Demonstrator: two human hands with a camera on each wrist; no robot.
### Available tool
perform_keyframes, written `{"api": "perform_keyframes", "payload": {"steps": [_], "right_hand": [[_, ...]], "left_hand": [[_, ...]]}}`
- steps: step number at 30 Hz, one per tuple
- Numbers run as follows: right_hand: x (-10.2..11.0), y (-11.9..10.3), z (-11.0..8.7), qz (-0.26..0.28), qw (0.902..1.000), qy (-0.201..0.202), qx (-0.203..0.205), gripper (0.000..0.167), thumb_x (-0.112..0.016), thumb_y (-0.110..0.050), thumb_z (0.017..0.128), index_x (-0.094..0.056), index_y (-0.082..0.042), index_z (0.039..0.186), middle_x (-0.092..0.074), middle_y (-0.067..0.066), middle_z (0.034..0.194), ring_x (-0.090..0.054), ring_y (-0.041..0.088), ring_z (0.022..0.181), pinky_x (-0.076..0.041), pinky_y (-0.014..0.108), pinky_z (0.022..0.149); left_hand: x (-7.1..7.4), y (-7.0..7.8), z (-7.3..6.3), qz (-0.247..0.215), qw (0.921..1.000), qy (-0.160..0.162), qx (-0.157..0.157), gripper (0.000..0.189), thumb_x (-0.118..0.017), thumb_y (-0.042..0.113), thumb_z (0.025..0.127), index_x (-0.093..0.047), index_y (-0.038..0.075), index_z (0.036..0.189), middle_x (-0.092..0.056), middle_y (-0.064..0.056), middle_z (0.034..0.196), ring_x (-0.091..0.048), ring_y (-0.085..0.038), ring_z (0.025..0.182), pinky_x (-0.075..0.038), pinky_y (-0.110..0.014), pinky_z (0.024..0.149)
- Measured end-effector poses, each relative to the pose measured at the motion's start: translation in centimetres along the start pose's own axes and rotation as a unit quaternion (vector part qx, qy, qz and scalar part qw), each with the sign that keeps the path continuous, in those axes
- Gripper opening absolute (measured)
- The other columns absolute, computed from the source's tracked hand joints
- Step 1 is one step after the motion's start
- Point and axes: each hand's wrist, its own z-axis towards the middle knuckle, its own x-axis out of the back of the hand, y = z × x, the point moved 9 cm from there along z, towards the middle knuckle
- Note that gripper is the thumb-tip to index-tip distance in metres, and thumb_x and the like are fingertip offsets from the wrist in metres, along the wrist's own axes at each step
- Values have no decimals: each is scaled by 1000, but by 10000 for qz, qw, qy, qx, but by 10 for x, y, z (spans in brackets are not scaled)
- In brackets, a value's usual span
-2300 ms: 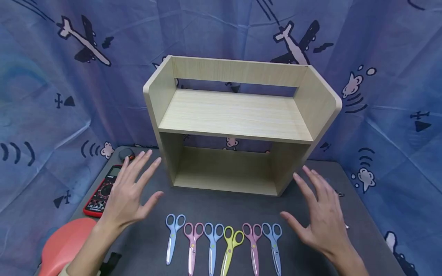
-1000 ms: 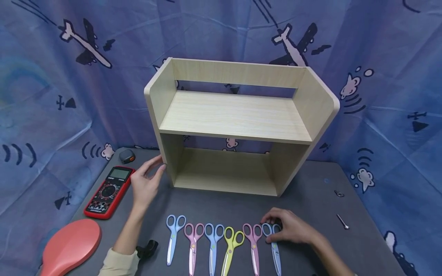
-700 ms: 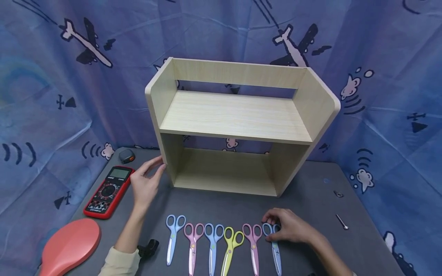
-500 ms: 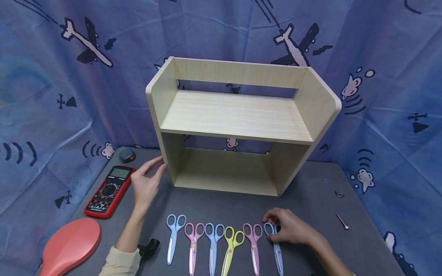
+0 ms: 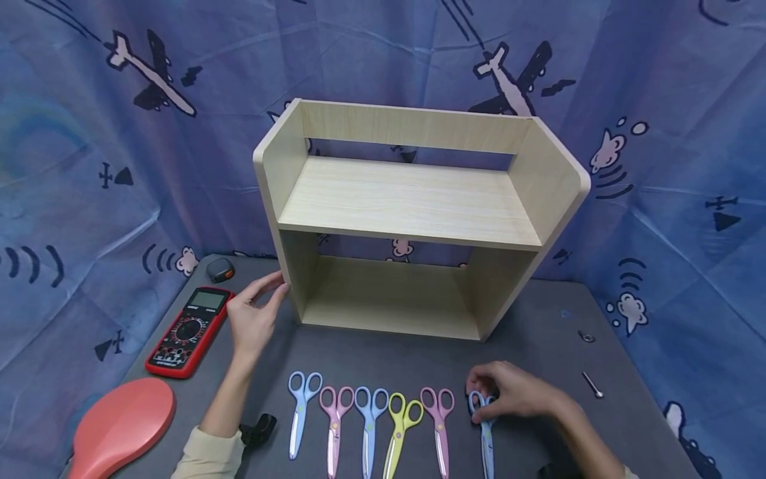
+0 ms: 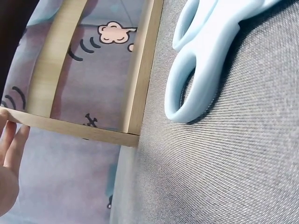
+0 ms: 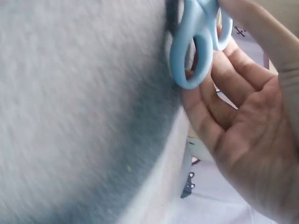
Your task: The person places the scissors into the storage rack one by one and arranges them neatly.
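My right hand (image 5: 514, 392) pinches the handle loops of the rightmost blue scissors (image 5: 487, 436) between thumb and fingers. In the right wrist view, curled fingers lie behind a light blue loop (image 7: 190, 60). Its blade points toward the near side of the table. My left hand (image 5: 251, 322) rests its fingertips against the outer left side of a pale wooden two-tier shelf (image 5: 407, 199); the left wrist view has those fingers (image 6: 14, 149) touching the side panel (image 6: 79, 130). In the row of scissors are another blue pair (image 5: 371, 426), yellow scissors (image 5: 399, 432) and pink scissors (image 5: 439, 429).
A red multimeter (image 5: 190, 332), a dark tape measure (image 5: 220, 269) and a coral paddle-shaped thing (image 5: 126, 426) lie at the left. A small metal rod (image 5: 592, 384) and a ring-like metal piece (image 5: 587, 336) lie at the right. A printed blue curtain (image 5: 383, 53) hangs behind.
Both hands came down from the air: the left onto the shelf's side, the right onto the rightmost blue scissors. Those scissors have since slid right, away from the pink pair.
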Motion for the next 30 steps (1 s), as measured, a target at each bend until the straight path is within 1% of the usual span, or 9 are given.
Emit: {"api": "perform_keyframes", "payload": {"steps": [6, 11, 14, 16, 19, 24, 26, 28, 30], "right_hand": [[-1, -4, -10, 675, 9948, -706, 276, 24, -86, -15, 92, -73, -4, 108, -72, 2, 87, -60, -4, 73, -52, 17, 61], [-6, -1, -19, 1365, 9826, -1255, -116, 20, -81, -9, 95, -76, 2, 111, -78, -1, 90, -66, -2, 69, -59, 18, 58], [-11, 0, -24, 1806, 9704, -1553, -401, 23, -80, -8, 96, -76, 5, 114, -79, -4, 92, -69, -2, 69, -61, 17, 60], [-13, -2, -26, 1962, 9651, -1688, -394, 25, -81, -7, 95, -76, 7, 115, -80, -2, 92, -69, -3, 71, -59, 14, 62], [-12, -9, -29, 2028, 9626, -1791, -120, 24, -79, -5, 96, -76, 8, 116, -82, 10, 93, -70, -5, 74, -59, 12, 65], [-2, -26, -35, 2230, 9600, -1617, 506, 21, -72, 1, 100, -76, 7, 119, -79, 30, 104, -72, -5, 79, -60, 13, 69], [3, -33, -37, 2453, 9554, -1514, 647, 22, -69, 5, 101, -76, 7, 121, -80, 30, 106, -75, -4, 79, -62, 15, 70], [7, -42, -39, 2588, 9509, -1417, 938, 24, -66, 8, 101, -75, 7, 123, -80, 28, 106, -71, 0, 70, -60, 14, 68], [11, -53, -41, 2704, 9463, -1322, 1176, 27, -64, 10, 101, -74, 6, 125, -82, 23, 107, -63, 13, 59, -56, 17, 57]], "left_hand": [[0, -1, 0, 4, 10000, 22, -19, 28, -84, -4, 91, -82, 1, 118, -82, -23, 114, -75, 6, 98, -60, -9, 82], [0, -2, 0, 16, 10000, 18, 10, 28, -84, -4, 91, -82, 1, 119, -82, -23, 114, -75, 6, 98, -59, -9, 82], [-1, -2, -1, 6, 10000, 10, 22, 28, -83, -4, 91, -82, 1, 119, -82, -23, 114, -75, 7, 98, -59, -9, 82], [-1, -2, -1, -10, 10000, 5, 29, 28, -83, -4, 91, -82, 1, 119, -82, -23, 115, -75, 6, 98, -59, -9, 82], [-1, -3, -1, 3, 10000, 8, 35, 28, -83, -3, 91, -82, 2, 119, -82, -22, 115, -75, 6, 98, -60, -9, 82], [0, -2, -2, 4, 10000, 12, 38, 28, -84, -3, 92, -82, 3, 119, -82, -21, 115, -75, 4, 98, -60, -10, 81], [0, -2, -2, -10, 10000, 12, 25, 28, -84, -3, 92, -82, 3, 119, -82, -21, 114, -75, 4, 98, -60, -10, 81], [-1, -1, -2, -11, 10000, 10, 11, 28, -84, -2, 91, -82, 3, 119, -82, -21, 114, -75, 4, 97, -60, -9, 81], [-1, 0, -2, 6, 10000, 1, 7, 28, -84, -2, 92, -83, 4, 119, -83, -20, 114, -75, 5, 97, -60, -9, 81]]}}
